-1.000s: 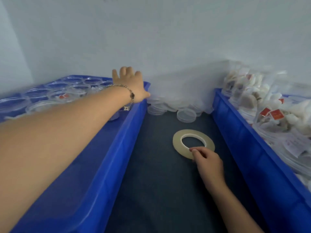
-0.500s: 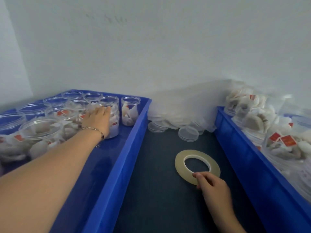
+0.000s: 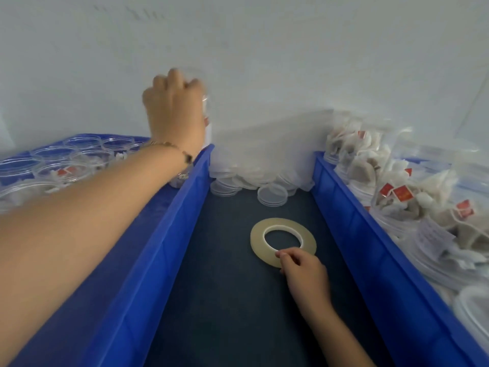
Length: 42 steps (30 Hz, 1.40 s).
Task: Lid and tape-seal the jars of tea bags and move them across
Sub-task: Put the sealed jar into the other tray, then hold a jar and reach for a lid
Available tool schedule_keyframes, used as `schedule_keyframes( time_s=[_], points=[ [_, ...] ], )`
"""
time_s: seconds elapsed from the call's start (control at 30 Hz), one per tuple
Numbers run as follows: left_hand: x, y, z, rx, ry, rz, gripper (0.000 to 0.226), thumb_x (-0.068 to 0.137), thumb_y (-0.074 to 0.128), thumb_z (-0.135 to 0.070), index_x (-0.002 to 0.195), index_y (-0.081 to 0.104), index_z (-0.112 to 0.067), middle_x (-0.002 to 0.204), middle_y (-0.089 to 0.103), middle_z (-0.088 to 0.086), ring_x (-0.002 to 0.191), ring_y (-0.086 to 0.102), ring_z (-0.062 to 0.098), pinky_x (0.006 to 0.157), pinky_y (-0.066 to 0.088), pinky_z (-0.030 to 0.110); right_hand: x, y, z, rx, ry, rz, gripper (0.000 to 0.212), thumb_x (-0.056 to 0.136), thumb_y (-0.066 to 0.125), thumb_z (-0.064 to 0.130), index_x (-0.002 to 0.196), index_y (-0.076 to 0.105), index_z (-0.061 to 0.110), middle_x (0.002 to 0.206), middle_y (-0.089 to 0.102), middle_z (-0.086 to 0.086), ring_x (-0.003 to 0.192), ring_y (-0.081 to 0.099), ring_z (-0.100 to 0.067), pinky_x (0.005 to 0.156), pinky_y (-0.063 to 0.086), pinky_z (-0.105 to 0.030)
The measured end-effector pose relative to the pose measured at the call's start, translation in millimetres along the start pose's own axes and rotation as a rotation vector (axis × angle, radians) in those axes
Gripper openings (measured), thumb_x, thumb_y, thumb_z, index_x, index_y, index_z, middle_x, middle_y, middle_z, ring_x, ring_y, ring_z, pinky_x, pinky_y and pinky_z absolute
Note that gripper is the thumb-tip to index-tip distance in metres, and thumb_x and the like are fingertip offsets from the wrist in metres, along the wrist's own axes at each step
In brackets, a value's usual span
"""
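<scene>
Left grip (image 3: 174, 112) clasps blurred jar (image 3: 207, 120), apparently; right grip (image 3: 301, 271) pinches tape roll (image 3: 283, 241).

You get soft, even, cool light with faint shadows. Your raised left hand (image 3: 176, 112) smears with motion blur; the long blue plastic bins (image 3: 169, 234) bow outward at the edges.

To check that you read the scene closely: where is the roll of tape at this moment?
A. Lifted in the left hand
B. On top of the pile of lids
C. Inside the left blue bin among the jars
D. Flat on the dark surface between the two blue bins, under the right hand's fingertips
D: the roll of tape lies flat on the dark surface with the right hand touching its near edge.
</scene>
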<state>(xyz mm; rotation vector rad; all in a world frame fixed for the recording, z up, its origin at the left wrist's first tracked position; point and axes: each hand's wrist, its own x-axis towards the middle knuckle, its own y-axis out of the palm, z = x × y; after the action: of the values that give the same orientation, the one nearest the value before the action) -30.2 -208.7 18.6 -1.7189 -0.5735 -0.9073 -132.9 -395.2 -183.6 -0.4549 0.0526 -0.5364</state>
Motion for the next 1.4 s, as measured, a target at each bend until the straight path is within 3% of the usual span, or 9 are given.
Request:
schedule_keyframes(
  time_s=[0.17, 0.27, 0.4, 0.77, 0.9, 1.0, 1.1, 1.23, 1.4],
  points=[
    [-6.6, -15.4, -69.8, -0.240, -0.090, 0.083, 0.033, 0.089, 0.043, 0.002, 0.115, 0.060, -0.009, 0.122, 0.047, 0.015, 0.115, 0.041, 0.034, 0.090, 0.038, 0.044, -1.7, -2.5, 4.5, 0.082, 0.030, -0.034, 0.024, 0.089, 0.053, 0.024, 0.073, 0.067, 0.034, 0.066, 0.063, 0.011, 0.063, 0.057, -0.003, 0.052, 0.037, -0.020],
    [-39.3, 1.6, -101.0, -0.209, -0.289, 0.318, 0.024, 0.093, 0.049, -0.004, 0.112, 0.061, -0.013, 0.123, 0.047, 0.010, 0.118, 0.040, 0.032, 0.091, 0.038, 0.045, -2.8, -3.0, 6.3, 0.056, 0.023, -0.002, 0.021, 0.092, 0.052, 0.025, 0.081, 0.068, 0.033, 0.072, 0.063, 0.010, 0.068, 0.058, -0.004, 0.055, 0.042, -0.022],
    [-99.7, 24.4, -108.6, -0.101, -0.299, 0.503, 0.018, 0.092, 0.053, -0.018, 0.109, 0.060, -0.018, 0.117, 0.049, 0.008, 0.114, 0.041, 0.030, 0.091, 0.035, 0.044, -1.4, -3.6, 5.0, 0.028, 0.010, 0.013, 0.021, 0.093, 0.051, 0.024, 0.084, 0.068, 0.031, 0.076, 0.065, 0.012, 0.069, 0.058, -0.004, 0.056, 0.043, -0.022],
    [-160.3, 31.5, -72.0, -0.048, -0.145, 0.390, 0.041, 0.089, 0.055, -0.027, 0.129, 0.049, -0.033, 0.128, 0.040, -0.003, 0.121, 0.030, 0.022, 0.096, 0.032, 0.038, 2.4, -0.5, 0.2, -0.026, -0.012, -0.017, 0.026, 0.093, 0.051, 0.024, 0.073, 0.063, 0.035, 0.074, 0.064, 0.011, 0.071, 0.058, -0.004, 0.058, 0.044, -0.023],
    [-180.8, 42.6, -60.3, -0.167, -0.173, 0.209, 0.048, 0.069, 0.078, -0.015, 0.114, 0.063, -0.016, 0.134, 0.045, 0.016, 0.129, 0.037, 0.036, 0.098, 0.037, 0.056, 3.4, -0.7, 0.4, -0.065, -0.014, -0.036, 0.025, 0.093, 0.051, 0.025, 0.073, 0.064, 0.034, 0.070, 0.063, 0.008, 0.068, 0.059, -0.008, 0.057, 0.045, -0.026],
    [-195.3, 56.5, -52.5, -0.309, -0.142, 0.064, 0.080, 0.064, 0.083, -0.011, 0.134, 0.044, -0.009, 0.146, 0.027, 0.026, 0.140, 0.020, 0.039, 0.099, 0.035, 0.067, 6.4, -5.9, 11.3, -0.195, 0.039, 0.009, 0.022, 0.093, 0.049, 0.024, 0.079, 0.066, 0.026, 0.076, 0.064, 0.006, 0.073, 0.061, -0.014, 0.067, 0.053, -0.036],
    [-199.6, 64.6, -49.7, -0.545, -0.253, -0.016, 0.102, 0.070, 0.081, -0.014, 0.145, 0.012, -0.020, 0.154, 0.010, 0.022, 0.143, 0.007, 0.029, 0.110, 0.024, 0.054, 17.7, -13.6, 33.4, -0.279, -0.024, -0.027, 0.020, 0.092, 0.049, 0.024, 0.083, 0.063, 0.034, 0.081, 0.062, 0.012, 0.074, 0.059, -0.008, 0.065, 0.052, -0.032],
    [-198.8, 71.2, -46.2, -0.869, -0.678, 0.029, 0.113, 0.065, 0.079, -0.042, 0.147, 0.001, -0.036, 0.157, 0.013, 0.007, 0.137, 0.019, 0.010, 0.106, 0.025, 0.026, 52.3, -16.4, 58.8, -0.284, -0.136, -0.003, 0.016, 0.093, 0.049, 0.021, 0.088, 0.062, 0.030, 0.084, 0.058, 0.014, 0.073, 0.053, -0.004, 0.059, 0.041, -0.022],
    [-204.4, 84.0, -38.4, -1.036, -0.787, 0.149, 0.119, 0.045, 0.062, -0.071, 0.147, 0.020, -0.026, 0.147, 0.032, -0.004, 0.131, 0.038, 0.014, 0.106, 0.039, 0.038, 104.7, 13.0, 53.7, -0.326, -0.112, -0.009, 0.024, 0.094, 0.049, 0.019, 0.115, 0.060, 0.021, 0.108, 0.061, 0.003, 0.088, 0.055, -0.010, 0.067, 0.043, -0.025]
  ],
)
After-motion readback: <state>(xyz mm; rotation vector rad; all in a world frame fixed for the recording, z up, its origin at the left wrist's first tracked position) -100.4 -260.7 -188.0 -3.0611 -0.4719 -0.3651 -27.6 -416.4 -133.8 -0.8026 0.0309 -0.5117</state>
